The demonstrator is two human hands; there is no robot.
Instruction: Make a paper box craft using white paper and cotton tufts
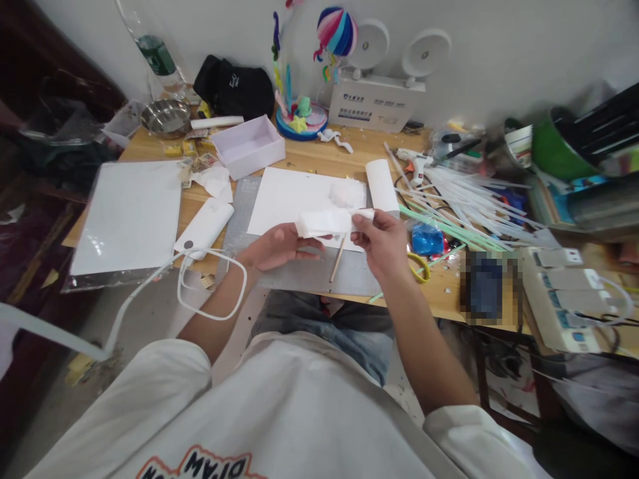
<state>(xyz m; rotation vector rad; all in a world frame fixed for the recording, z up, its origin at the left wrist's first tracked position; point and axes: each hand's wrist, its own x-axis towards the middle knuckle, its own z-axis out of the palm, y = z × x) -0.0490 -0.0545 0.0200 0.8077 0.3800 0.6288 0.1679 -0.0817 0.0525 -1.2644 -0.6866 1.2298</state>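
A folded or rolled white piece (324,223), perhaps paper, is held up above the front of the table. My right hand (382,246) pinches its right end between thumb and fingers. At its left end is my left hand (284,247), palm up, with the fingers spread and partly behind the piece. Beneath lie white sheets (284,193) on a grey cutting mat (239,226). A small white heap (348,193) rests on the sheets. Between my hands a thin wooden stick (337,258) lies on the mat. A curled white sheet (382,185) is beyond my right hand.
A lilac box (249,148) and a white device with a cable (204,226) are left of the mat. On the right are a glue gun (418,166), many white sticks (464,199), yellow scissors handles (419,267) and a power strip (564,299). A white-boxed lamp (374,103) stands behind.
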